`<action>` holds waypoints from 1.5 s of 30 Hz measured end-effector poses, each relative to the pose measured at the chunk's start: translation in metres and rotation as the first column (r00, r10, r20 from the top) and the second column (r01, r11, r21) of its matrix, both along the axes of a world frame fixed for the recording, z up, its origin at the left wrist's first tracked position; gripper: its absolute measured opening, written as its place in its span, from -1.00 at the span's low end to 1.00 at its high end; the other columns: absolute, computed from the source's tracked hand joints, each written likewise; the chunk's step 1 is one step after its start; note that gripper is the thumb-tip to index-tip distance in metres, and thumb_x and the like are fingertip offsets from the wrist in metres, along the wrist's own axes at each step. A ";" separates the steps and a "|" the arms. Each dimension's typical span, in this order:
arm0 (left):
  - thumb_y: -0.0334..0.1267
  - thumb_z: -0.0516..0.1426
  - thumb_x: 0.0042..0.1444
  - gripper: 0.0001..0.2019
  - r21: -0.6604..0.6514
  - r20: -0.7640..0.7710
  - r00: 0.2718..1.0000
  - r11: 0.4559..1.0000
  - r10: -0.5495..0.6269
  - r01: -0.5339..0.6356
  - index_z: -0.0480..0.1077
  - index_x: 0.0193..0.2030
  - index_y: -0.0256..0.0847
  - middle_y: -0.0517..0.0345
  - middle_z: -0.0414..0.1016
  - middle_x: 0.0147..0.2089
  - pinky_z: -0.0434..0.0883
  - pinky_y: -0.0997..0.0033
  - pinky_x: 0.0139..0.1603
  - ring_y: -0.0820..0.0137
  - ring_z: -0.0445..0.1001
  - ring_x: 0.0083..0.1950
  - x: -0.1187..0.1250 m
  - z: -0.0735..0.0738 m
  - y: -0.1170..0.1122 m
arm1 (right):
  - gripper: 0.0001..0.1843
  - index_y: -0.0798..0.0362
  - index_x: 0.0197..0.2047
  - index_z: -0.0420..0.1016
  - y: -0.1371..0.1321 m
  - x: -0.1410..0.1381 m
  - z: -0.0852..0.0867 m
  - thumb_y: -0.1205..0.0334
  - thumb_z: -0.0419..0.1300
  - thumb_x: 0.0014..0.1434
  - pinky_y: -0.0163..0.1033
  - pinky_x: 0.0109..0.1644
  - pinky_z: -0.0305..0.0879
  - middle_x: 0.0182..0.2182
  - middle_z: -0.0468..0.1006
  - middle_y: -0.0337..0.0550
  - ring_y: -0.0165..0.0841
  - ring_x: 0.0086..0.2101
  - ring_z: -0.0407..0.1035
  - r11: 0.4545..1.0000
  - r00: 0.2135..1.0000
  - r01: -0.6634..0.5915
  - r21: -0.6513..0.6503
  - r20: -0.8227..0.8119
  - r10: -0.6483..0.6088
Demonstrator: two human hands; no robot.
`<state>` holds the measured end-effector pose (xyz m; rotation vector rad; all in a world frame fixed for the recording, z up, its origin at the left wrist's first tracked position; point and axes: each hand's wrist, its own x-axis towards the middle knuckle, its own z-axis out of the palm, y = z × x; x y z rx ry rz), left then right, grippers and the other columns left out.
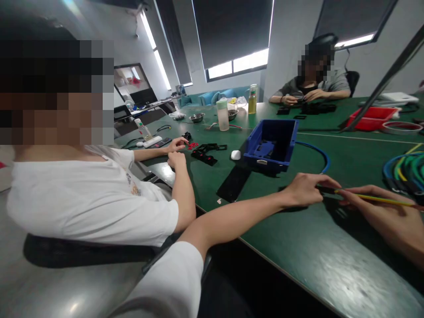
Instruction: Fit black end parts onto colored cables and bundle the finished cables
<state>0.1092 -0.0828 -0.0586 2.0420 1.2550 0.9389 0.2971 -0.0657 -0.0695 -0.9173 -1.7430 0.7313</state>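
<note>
Above the right part of the green table, my left hand (306,190) is closed on a small black piece (326,190), its exact kind unclear. My right hand (391,216) pinches a thin yellow wire (377,198) close to its end. That end points at the black piece; whether the two touch cannot be made out. Just beyond my left hand stands a blue plastic bin (287,165) with dark parts inside. A blue cable (326,159) curves out from behind it. Coiled green, yellow and blue cables (406,170) lie beyond my right hand.
A black phone (233,183) and a small white case (235,155) lie left of the bin. A person in white (96,194) sits close on my left, hands near black and red parts (203,154). Bottles, a red tray (374,118) and another person (318,86) are farther off.
</note>
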 end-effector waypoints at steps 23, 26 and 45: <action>-0.66 0.00 -0.07 -0.57 0.073 0.175 0.981 0.993 0.079 -0.093 0.57 -0.16 -0.31 0.06 0.64 -0.17 0.49 0.33 0.05 0.38 0.59 -0.12 0.000 -0.006 0.001 | -0.69 0.11 -0.39 0.56 -0.005 -0.002 0.009 0.04 0.43 -0.07 -0.31 -0.49 0.36 -0.58 0.57 -0.16 -0.35 -0.56 0.46 0.954 0.983 -0.044 -0.296 -0.185 -0.012; -0.66 0.00 -0.08 -0.58 0.081 0.166 0.984 0.994 0.064 -0.079 0.57 -0.17 -0.32 0.06 0.64 -0.18 0.49 0.34 0.02 0.38 0.58 -0.14 0.000 -0.007 0.002 | -0.68 0.10 -0.40 0.57 -0.004 -0.002 0.007 0.01 0.42 -0.07 -0.30 -0.50 0.34 -0.59 0.56 -0.16 -0.35 -0.57 0.45 0.959 0.986 -0.041 -0.279 -0.165 -0.006; -0.61 0.00 -0.18 -0.55 0.052 0.211 0.977 0.999 -0.013 0.002 0.55 -0.17 -0.31 0.06 0.61 -0.17 0.48 0.42 -0.10 0.36 0.56 -0.12 -0.002 -0.014 0.006 | -0.66 0.10 -0.37 0.55 -0.004 -0.004 0.008 -0.01 0.41 -0.04 -0.31 -0.49 0.35 -0.59 0.54 -0.18 -0.38 -0.56 0.44 0.955 0.991 -0.046 -0.292 -0.132 0.008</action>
